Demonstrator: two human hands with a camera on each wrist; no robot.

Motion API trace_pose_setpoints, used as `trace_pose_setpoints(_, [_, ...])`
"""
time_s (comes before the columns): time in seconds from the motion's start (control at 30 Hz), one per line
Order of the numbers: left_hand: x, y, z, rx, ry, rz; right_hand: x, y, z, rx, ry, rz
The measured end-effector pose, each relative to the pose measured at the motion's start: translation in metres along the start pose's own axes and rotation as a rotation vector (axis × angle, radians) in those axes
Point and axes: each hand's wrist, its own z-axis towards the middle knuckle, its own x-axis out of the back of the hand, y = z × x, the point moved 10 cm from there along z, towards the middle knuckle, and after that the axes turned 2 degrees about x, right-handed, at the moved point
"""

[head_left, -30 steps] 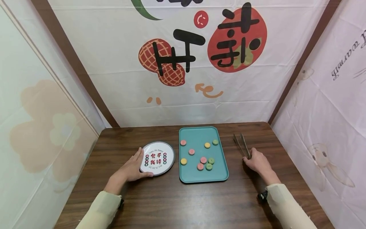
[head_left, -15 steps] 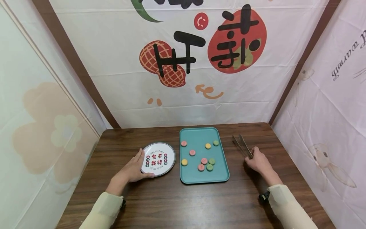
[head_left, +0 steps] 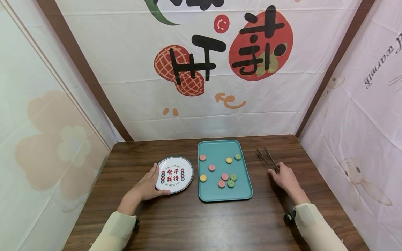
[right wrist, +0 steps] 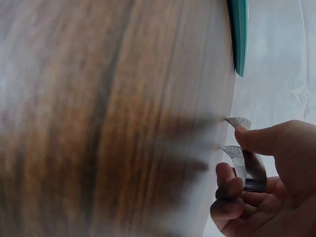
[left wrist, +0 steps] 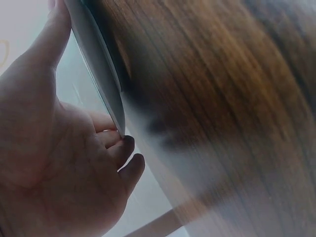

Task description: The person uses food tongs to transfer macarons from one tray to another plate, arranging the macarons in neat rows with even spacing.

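My left hand (head_left: pixel 143 186) holds a round white plate (head_left: pixel 186 170) with red and black lettering by its left side. Its thumb lies on the near rim, and the fingers reach along the left edge. In the left wrist view the fingertips curl at the rim of the plate (left wrist: pixel 106 84). To the right, my right hand (head_left: pixel 284 177) grips metal tongs (head_left: pixel 270 162) between thumb and fingers. Their two arms stand spread, tips pointing away from me. The right wrist view shows the perforated tips of the tongs (right wrist: pixel 237 153), low over the table.
Between the hands lies a teal tray (head_left: pixel 216 148) with several small round pink (head_left: pixel 211 168), yellow (head_left: pixel 203 178) and green (head_left: pixel 237 157) pieces that look like macarons. All of it rests on a dark wooden table (head_left: pixel 201 223). Printed white cloth (head_left: pixel 176 122) hangs behind and at both sides.
Over the last second the right hand and the tongs have shifted slightly. The left hand stays at the plate, and the tray with its pieces keeps its place.
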Motion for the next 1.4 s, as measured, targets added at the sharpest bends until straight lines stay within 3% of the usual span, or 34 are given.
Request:
trace_pose_setpoints(0.4, [0.003, 0.004, -0.001, -0.009, -0.005, 0.023, 0.018, -0.004, -0.002, 0.041, 0.177, 0.031])
trace_pose_setpoints(0.73, [0.005, 0.006, -0.004, -0.038, 0.033, 0.022, 0.032, -0.021, -0.012, 0.113, 0.323, 0.099])
trace_pose_setpoints(0.97, [0.0, 0.0, -0.004, -0.056, 0.05, 0.015, 0.028, -0.038, -0.014, 0.133, 0.271, 0.172])
trace_pose_setpoints(1.23, [0.003, 0.005, -0.005, -0.073, 0.048, -0.011, 0.02, -0.059, -0.012, 0.204, 0.189, 0.183])
trace_pose_setpoints(1.4, [0.002, 0.005, -0.004, -0.059, 0.043, 0.022, 0.015, -0.066, -0.01, 0.222, 0.164, 0.193])
